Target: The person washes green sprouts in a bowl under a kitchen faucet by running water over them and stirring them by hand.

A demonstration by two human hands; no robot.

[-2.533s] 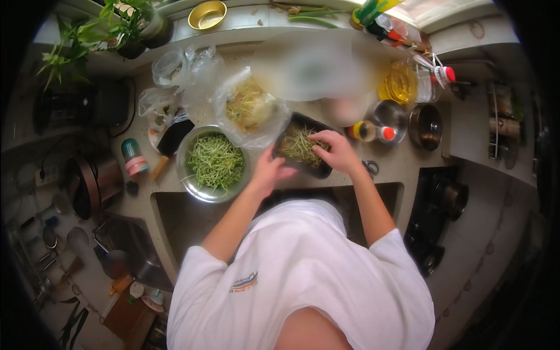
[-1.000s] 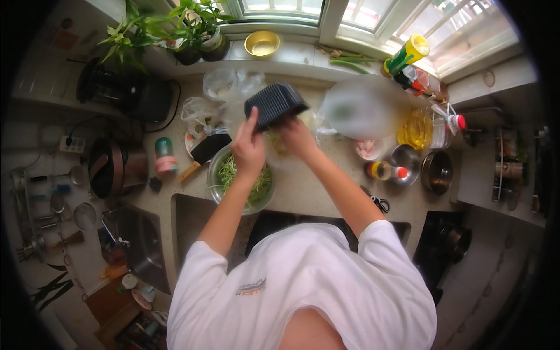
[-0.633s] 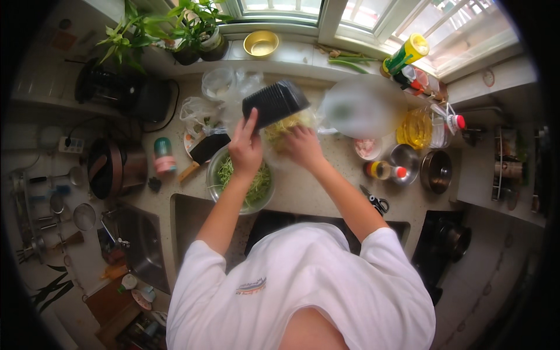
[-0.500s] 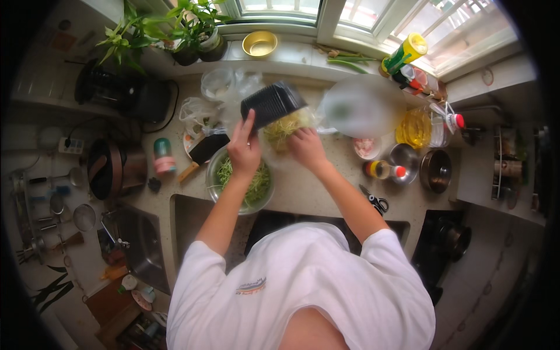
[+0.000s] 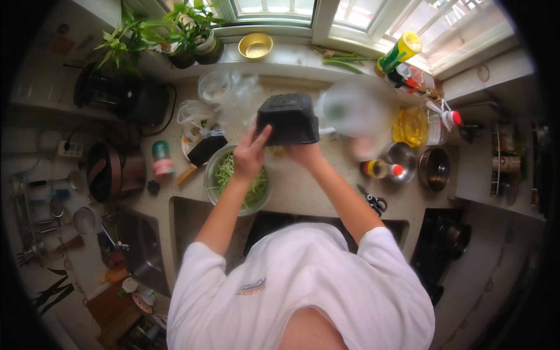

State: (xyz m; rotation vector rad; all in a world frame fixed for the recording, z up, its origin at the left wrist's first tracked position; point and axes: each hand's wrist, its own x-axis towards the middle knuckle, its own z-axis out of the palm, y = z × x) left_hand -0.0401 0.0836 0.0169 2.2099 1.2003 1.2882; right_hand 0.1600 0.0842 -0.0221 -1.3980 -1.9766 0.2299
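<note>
Holding the tray: the left hand [image 5: 249, 156], partly closed on the left side of the black tray [image 5: 289, 119], fingers against its wall.
Right hand: [image 5: 304, 153] at the tray's near edge; its fingers are hidden behind it, so how far open they are, or whether they grip, cannot be told.
Tray: tipped over above the tabletop [image 5: 303, 195], base toward the camera.
Bowl: [image 5: 238, 210] on the tabletop, partly under the left forearm, with greens [image 5: 224, 170] inside.
Knife: [image 5: 207, 151] left of the bowl, wooden handle toward the person.
Bags: [image 5: 242, 105] crumpled, beyond the left hand.
Scissors: [image 5: 374, 203] right of the right forearm.
</note>
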